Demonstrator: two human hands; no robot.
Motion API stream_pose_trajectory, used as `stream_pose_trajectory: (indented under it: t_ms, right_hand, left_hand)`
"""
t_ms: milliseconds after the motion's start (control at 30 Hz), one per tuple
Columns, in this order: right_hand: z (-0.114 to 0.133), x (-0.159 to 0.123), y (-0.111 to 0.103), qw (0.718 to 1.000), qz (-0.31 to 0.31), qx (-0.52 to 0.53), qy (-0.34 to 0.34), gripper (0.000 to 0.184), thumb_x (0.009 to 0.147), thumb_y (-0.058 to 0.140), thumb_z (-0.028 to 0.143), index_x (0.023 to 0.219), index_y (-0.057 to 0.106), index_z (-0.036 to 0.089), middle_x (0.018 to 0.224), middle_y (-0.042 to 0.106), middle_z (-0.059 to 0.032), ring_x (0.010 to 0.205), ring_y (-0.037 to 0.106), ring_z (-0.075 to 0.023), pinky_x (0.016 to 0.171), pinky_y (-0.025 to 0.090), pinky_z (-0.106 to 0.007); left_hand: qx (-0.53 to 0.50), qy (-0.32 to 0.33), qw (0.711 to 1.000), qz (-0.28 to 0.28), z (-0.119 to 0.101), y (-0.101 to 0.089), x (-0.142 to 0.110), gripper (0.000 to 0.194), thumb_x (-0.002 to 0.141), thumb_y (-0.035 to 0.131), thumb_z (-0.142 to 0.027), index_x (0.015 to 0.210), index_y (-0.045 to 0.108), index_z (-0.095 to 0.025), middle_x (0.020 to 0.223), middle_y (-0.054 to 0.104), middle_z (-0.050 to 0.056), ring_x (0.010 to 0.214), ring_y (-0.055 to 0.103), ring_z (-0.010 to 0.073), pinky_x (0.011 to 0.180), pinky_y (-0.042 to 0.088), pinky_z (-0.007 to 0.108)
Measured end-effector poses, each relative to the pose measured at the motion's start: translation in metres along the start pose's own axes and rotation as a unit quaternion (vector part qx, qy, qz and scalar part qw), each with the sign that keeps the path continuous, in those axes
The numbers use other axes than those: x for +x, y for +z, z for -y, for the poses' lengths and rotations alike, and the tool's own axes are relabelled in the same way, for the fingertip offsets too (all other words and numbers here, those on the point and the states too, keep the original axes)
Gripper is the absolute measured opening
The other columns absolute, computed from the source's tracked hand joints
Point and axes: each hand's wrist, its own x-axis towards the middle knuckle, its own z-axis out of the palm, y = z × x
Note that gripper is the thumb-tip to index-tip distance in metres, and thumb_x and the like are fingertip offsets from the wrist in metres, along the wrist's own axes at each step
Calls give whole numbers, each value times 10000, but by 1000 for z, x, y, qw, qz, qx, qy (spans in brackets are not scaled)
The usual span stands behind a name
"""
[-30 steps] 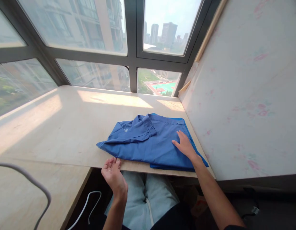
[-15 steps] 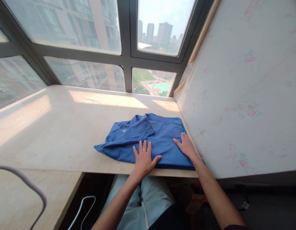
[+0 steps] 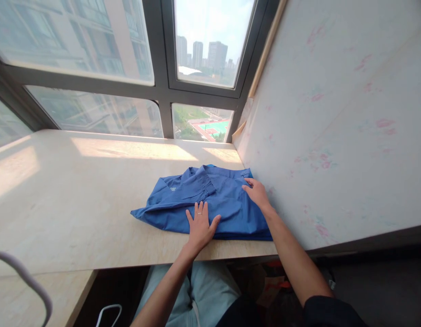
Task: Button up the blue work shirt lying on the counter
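A folded blue jacket [image 3: 231, 211] lies on the pale ledge, with a gathered cuff on top and a small white print to the left. A brighter blue layer peeks out at its top edge. My left hand [image 3: 200, 227], wearing a ring, rests flat on the jacket's front part with its fingers spread. At the jacket's right side, near the buttoned tab, my right hand [image 3: 257, 193] has its thumb and fingers drawn together on the fabric. Its fingertips are partly hidden.
The ledge [image 3: 104, 195] runs along a grey-framed window [image 3: 203, 93]. A flower-patterned wall panel [image 3: 333, 136] stands close at the right. A grey cable [image 3: 29, 279] curves over the lower left surface, and a white cable [image 3: 110, 309] hangs below the ledge.
My right hand has moved up along the jacket's right side, its fingers changing from flat to drawn together. My left hand stays flat on the fabric. The view has turned slightly right.
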Motion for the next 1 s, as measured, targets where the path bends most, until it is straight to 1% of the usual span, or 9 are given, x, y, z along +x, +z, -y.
stream_pose_trajectory:
  t_ms: [167,267,367,433,500,600,767,900,1000]
  right_hand:
    - [94,-6,-21,973,-75,165,-143,357,818,651,282,1152,692,166,1114,709,-93,1018,660,-235,940,516,-398]
    - [166,-38,-29,931,-61,214,-290,308,886,620,244,1186,671,195,1120,691,-73,1040,639,-197,960,493,-345]
    - [212,-73,-25,830,211,197,-477,284,934,557,174,1195,665,205,1094,689,-66,995,637,-155,891,495,-266]
    - [219,-90,-14,743,397,157,-516,261,930,567,156,1171,664,180,1067,698,-64,969,644,-146,856,488,-234]
    - [211,-101,1,716,495,94,-483,220,890,622,147,1106,667,155,1030,706,-63,941,652,-153,825,479,-226]
    - [184,-113,19,726,573,-5,-380,252,825,719,234,1058,654,164,949,714,-47,851,664,-167,711,468,-220]
    - [139,-129,26,712,690,14,-127,267,895,604,424,1009,612,182,812,709,-11,536,611,-105,553,476,-201]
    - [106,-129,23,791,606,65,-54,256,924,516,417,916,556,164,802,721,-37,487,581,-89,483,461,-182]
    - [87,-119,19,816,576,45,-1,300,937,472,458,884,520,167,641,685,-16,373,477,-77,399,369,-172]
  left_hand:
    - [-280,-44,956,79,6,-36,0,864,893,466,-647,1537,286,-99,1593,232,191,1505,117,315,1206,8,497]
    - [-560,-104,817,88,13,-66,-7,921,850,387,-782,1527,305,-164,1540,353,207,1433,329,336,1173,219,524]
    - [-770,-118,624,65,32,-98,-20,886,848,304,-817,1466,411,-191,1416,520,194,1295,504,367,1060,373,601]
    - [-830,-105,547,32,51,-115,-32,819,851,372,-789,1338,569,-161,1275,632,181,1225,566,356,1051,419,540]
    - [-854,-120,505,29,69,-128,-46,815,825,416,-798,1242,648,-137,1151,693,170,1186,596,348,1045,447,482]
    - [-846,-172,501,58,87,-138,-66,784,831,468,-765,1263,640,-133,1071,723,150,1124,639,341,997,490,479]
    - [-769,-306,562,17,88,-132,-86,431,865,658,-266,1253,630,-79,903,753,119,873,730,263,850,577,365]
    - [-743,-349,568,-57,80,-123,-96,406,861,645,-190,1245,622,-60,902,753,122,823,736,250,806,597,345]
    - [-758,-337,557,-45,75,-119,-108,455,876,632,-199,1306,582,-60,1028,739,144,946,720,268,882,580,367]
